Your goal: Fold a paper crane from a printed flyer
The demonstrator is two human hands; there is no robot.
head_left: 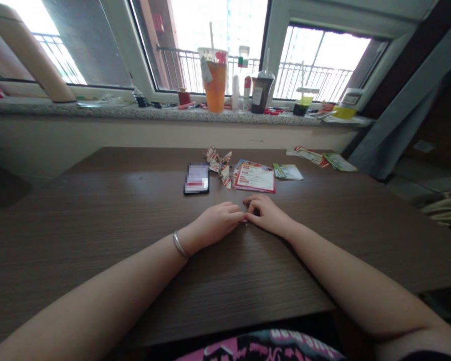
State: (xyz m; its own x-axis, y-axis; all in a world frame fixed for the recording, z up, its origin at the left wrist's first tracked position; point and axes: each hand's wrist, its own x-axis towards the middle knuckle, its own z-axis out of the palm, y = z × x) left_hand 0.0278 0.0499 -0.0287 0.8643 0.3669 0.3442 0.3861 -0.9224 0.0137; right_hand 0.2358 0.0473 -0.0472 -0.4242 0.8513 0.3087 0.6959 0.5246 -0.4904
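Observation:
My left hand [220,221], with a silver bangle [179,244] on its wrist, rests low over the brown table [135,225]. Its fingers are curled and closed. Thumb and index finger of my right hand [265,214] pinch together, meeting the left fingertips. A tiny pale bit [245,221] shows between them, too small and hidden to name. Just beyond the hands lie a phone [197,179], folded red-and-white striped paper pieces [221,165] and a stack of red-edged printed cards [254,176].
Green-white cards [287,172] lie right of the stack, with more cards [338,162] at the table's far right. On the windowsill [135,111] stand an orange drink cup [215,80], a dark drink cup [261,93], a yellow container [346,105] and small items.

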